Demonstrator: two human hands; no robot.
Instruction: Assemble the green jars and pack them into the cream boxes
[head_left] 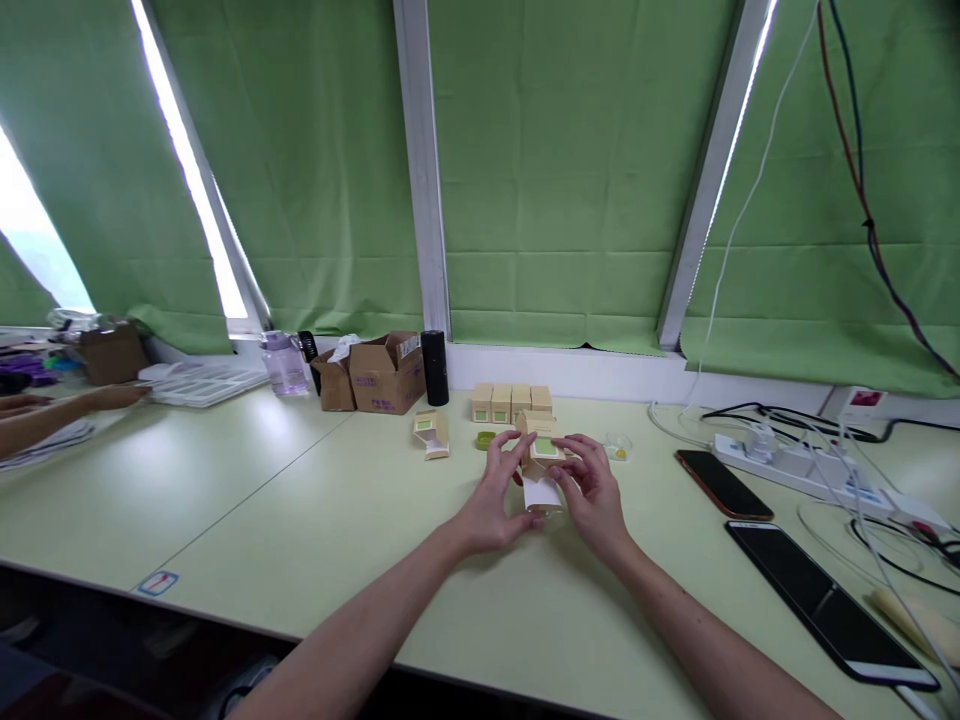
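My left hand and my right hand hold a small tan cardboard box between them, just above the table. The box has a green square on its face, and a white flap or insert sticks out at its lower end. Fingers of both hands are closed against the box's sides. Behind it, several similar small boxes stand in a row. To the left lies an opened small box. A green round item sits near my left fingertips, and a small clear container with something yellow is beyond my right hand.
Two phones and a power strip with tangled cables lie on the right. Cardboard cartons, a black cylinder and a purple bottle stand at the back left. Another person's hand reaches in at far left.
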